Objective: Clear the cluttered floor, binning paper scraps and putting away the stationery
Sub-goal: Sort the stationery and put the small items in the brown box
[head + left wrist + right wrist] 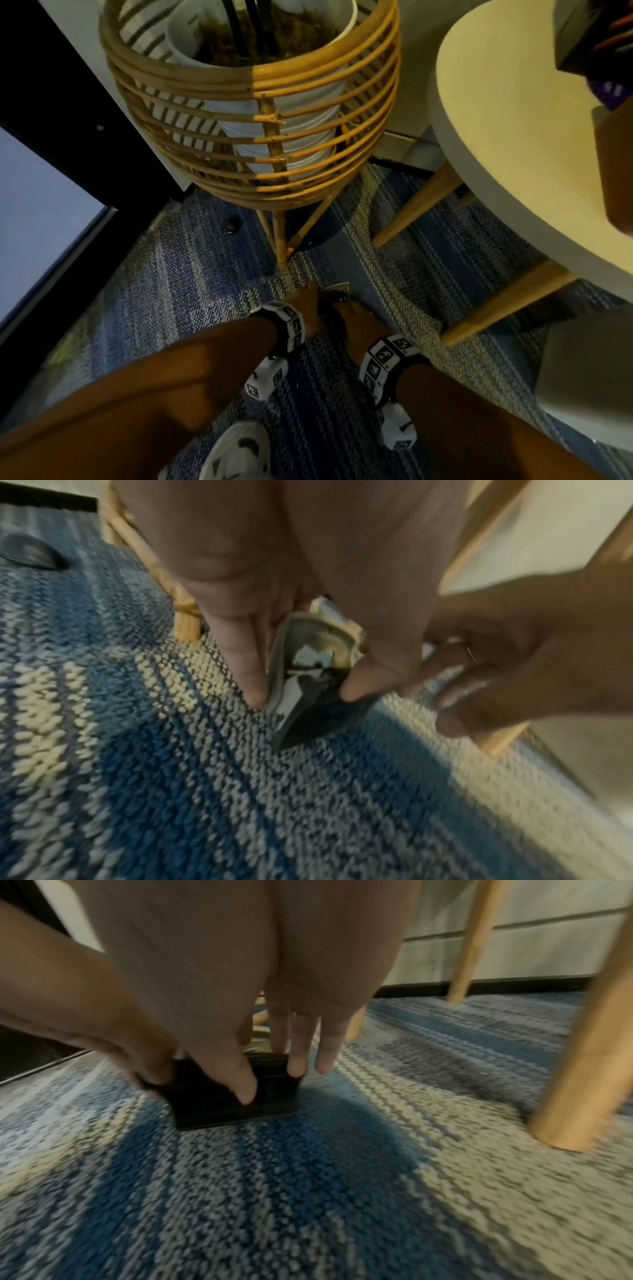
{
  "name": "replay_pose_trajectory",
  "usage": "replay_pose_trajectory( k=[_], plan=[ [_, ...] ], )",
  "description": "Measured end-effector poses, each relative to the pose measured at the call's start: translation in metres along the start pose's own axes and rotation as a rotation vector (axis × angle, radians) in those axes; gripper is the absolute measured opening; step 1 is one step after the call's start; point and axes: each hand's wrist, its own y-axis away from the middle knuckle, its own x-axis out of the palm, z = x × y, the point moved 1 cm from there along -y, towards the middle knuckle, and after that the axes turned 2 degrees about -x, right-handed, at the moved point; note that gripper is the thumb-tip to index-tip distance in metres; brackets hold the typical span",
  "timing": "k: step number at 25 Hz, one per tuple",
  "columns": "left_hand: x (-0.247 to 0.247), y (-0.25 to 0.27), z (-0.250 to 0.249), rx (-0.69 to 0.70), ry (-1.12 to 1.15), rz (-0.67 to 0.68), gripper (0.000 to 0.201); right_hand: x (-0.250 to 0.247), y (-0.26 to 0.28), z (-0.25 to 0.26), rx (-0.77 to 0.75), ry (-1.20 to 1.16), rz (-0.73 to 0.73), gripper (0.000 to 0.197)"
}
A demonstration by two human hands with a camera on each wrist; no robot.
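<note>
Head view, hands (329, 313) gripping black card (226, 1096), carpet (428, 267)

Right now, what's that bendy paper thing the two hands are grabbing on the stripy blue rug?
The small curled paper scrap looks glossy, pale on its edges with dark print inside. It bends into a U, its lower end touching the blue and cream woven rug. The left hand pinches its sides; the right hand grips it too.
</note>
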Motion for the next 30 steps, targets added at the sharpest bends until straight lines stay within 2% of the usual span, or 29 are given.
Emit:
replay_pose_trajectory(
  k=[3,5,7,9,12,14,19,23,26,28,30],
  plan=[
    [-0.011,0.013,0.002,0.034,0.058,0.065,0.059,-0.012,0.016,-0.018,0.045,0.002,-0.087,0.082],
    [-0.017,0.024,0.003,0.08,0.109,0.064,0.054,-0.025,0.027,-0.024,0.034,-0.032,-0.077,0.1],
    [-0.024,0.038,0.0,0.157,0.21,0.039,0.052,-0.045,0.037,-0.021,0.021,-0.203,-0.051,0.113],
    [-0.037,0.059,-0.012,0.283,0.339,-0.013,0.057,-0.073,0.051,-0.008,-0.052,-0.356,-0.117,0.115],
    [-0.068,0.105,-0.043,0.447,0.475,-0.125,0.063,-0.12,0.095,0.012,-0.226,-0.32,-0.338,0.099],
    [-0.091,0.138,-0.065,0.553,0.489,-0.224,0.064,-0.154,0.135,0.025,-0.34,-0.277,-0.45,0.09],
    [-0.148,0.219,-0.133,0.896,0.502,-0.411,0.068,-0.231,0.234,0.053,-0.541,-0.247,-0.728,0.091],
    [-0.182,0.283,-0.176,1.115,0.503,-0.463,0.066,-0.27,0.303,0.071,-0.621,-0.203,-0.907,0.076],
    [-0.196,0.323,-0.196,1.268,0.458,-0.516,0.066,-0.291,0.351,0.079,-0.671,-0.093,-0.975,0.077],
    [-0.201,0.34,-0.211,1.32,0.435,-0.575,0.068,-0.31,0.377,0.076,-0.671,0.025,-1.022,0.076],
    [-0.209,0.345,-0.232,1.317,0.376,-0.699,0.076,-0.333,0.391,0.066,-0.634,0.106,-1.086,0.073]
  ],
)
